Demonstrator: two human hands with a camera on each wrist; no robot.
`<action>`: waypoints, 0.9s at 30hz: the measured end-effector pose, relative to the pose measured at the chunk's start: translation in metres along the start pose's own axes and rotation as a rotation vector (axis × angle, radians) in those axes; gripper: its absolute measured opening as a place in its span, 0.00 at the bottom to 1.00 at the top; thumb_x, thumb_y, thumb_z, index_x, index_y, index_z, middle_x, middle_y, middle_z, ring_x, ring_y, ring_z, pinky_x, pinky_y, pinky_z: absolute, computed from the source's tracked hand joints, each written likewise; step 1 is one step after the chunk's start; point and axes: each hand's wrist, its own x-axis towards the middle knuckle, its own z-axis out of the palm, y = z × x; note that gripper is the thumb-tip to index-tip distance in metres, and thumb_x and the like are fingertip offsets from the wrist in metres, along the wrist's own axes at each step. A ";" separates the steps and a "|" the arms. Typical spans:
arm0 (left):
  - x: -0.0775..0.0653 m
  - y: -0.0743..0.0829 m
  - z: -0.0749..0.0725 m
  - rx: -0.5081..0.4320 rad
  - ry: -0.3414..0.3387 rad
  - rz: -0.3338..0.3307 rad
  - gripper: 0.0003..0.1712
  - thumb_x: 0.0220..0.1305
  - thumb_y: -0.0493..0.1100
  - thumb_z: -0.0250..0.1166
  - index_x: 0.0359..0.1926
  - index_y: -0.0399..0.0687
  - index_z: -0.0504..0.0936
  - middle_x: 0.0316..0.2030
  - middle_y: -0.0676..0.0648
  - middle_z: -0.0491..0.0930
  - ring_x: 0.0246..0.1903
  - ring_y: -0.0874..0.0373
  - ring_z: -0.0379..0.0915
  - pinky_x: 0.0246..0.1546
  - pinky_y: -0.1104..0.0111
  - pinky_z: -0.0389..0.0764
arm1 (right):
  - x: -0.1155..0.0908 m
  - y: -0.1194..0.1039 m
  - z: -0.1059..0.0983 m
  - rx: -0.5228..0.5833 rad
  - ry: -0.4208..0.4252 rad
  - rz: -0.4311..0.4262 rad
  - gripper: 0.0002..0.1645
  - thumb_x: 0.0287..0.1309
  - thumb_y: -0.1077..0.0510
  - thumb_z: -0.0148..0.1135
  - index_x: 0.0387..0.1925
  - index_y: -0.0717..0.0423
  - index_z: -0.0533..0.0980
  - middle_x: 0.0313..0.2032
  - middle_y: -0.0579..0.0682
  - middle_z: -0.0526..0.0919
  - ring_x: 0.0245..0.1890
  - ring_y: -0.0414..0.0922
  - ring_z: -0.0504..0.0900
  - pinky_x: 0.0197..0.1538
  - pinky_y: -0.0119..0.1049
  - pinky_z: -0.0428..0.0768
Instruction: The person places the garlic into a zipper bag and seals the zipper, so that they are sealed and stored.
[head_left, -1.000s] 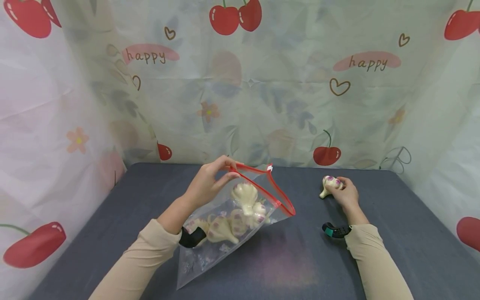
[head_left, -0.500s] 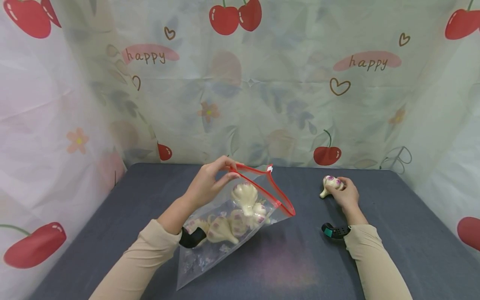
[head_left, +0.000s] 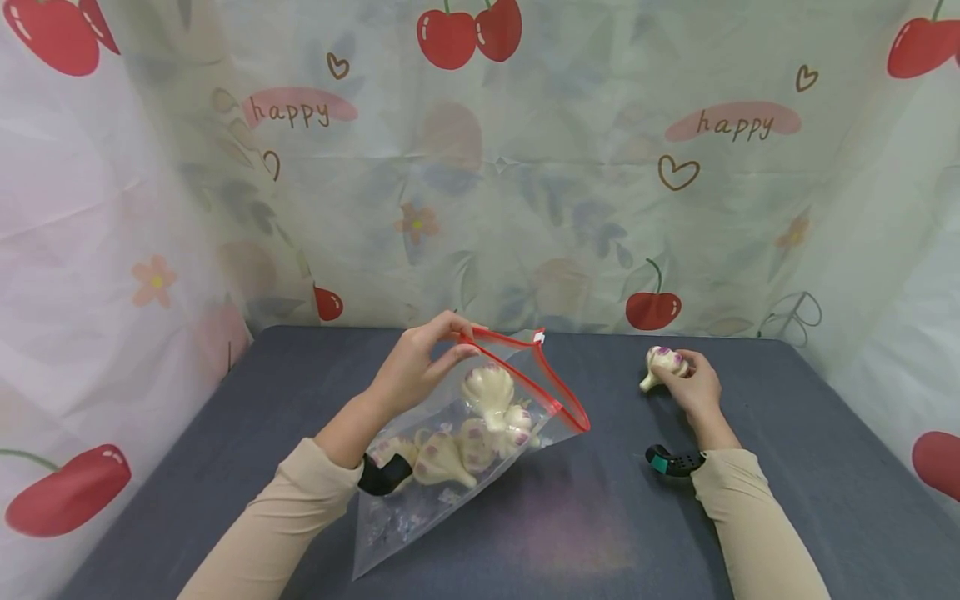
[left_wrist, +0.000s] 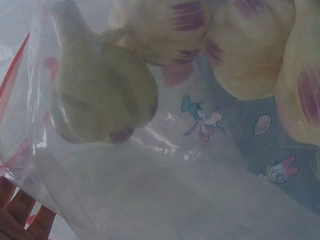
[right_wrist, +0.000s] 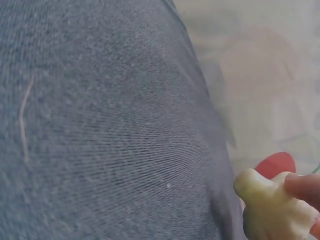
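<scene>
My left hand (head_left: 415, 358) pinches the red rim of a clear zip bag (head_left: 405, 521) and holds its mouth apart. Several garlic bulbs (head_left: 442, 460) lie inside; the left wrist view shows a bulb (left_wrist: 102, 95) close up through the plastic, beside other purple-streaked ones and small printed cartoon figures. Off to the right, my right hand (head_left: 693, 385) grips one more garlic bulb (head_left: 663, 365) between thumb and fingers, its stem toward the lower left. In the right wrist view this bulb (right_wrist: 275, 210) appears at the lower right corner, with the thumb on it.
A dark grey cloth (head_left: 600, 517) covers the table. Behind it hangs a curtain (head_left: 495, 208) with cherry prints, and more curtain closes in both sides. A thin looped cable (head_left: 797, 321) lies at the back right corner. Black straps (head_left: 675, 462) sit on both wrists.
My right hand and the garlic bulb have risen very slightly. The left hand and the bag stay where they were.
</scene>
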 end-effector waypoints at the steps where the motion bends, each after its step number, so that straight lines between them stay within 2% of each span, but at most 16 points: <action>1: 0.000 0.000 0.000 0.000 0.001 0.002 0.11 0.58 0.44 0.62 0.37 0.43 0.72 0.45 0.44 0.83 0.43 0.52 0.82 0.42 0.62 0.81 | 0.000 -0.001 -0.001 0.005 -0.002 -0.001 0.37 0.59 0.51 0.59 0.65 0.63 0.59 0.58 0.67 0.67 0.53 0.56 0.67 0.47 0.43 0.70; 7: 0.000 -0.001 0.000 0.001 0.000 0.004 0.11 0.58 0.43 0.63 0.37 0.44 0.71 0.45 0.45 0.83 0.43 0.53 0.82 0.41 0.62 0.80 | -0.001 -0.006 -0.005 0.020 -0.001 -0.013 0.38 0.60 0.50 0.58 0.66 0.62 0.58 0.60 0.66 0.67 0.56 0.56 0.67 0.49 0.43 0.72; 22: 0.000 0.000 0.000 0.011 0.008 0.018 0.11 0.58 0.44 0.62 0.37 0.44 0.72 0.44 0.44 0.83 0.42 0.52 0.82 0.40 0.62 0.80 | -0.013 -0.019 -0.016 0.034 -0.018 -0.071 0.37 0.59 0.49 0.60 0.65 0.61 0.60 0.57 0.66 0.69 0.53 0.53 0.70 0.36 0.23 0.67; 27: 0.000 0.000 0.001 0.006 0.005 0.024 0.11 0.59 0.45 0.61 0.37 0.44 0.71 0.45 0.44 0.83 0.42 0.52 0.82 0.39 0.63 0.80 | -0.016 -0.021 -0.018 0.040 -0.027 -0.088 0.38 0.58 0.48 0.60 0.65 0.60 0.60 0.57 0.66 0.69 0.52 0.52 0.71 0.33 0.20 0.66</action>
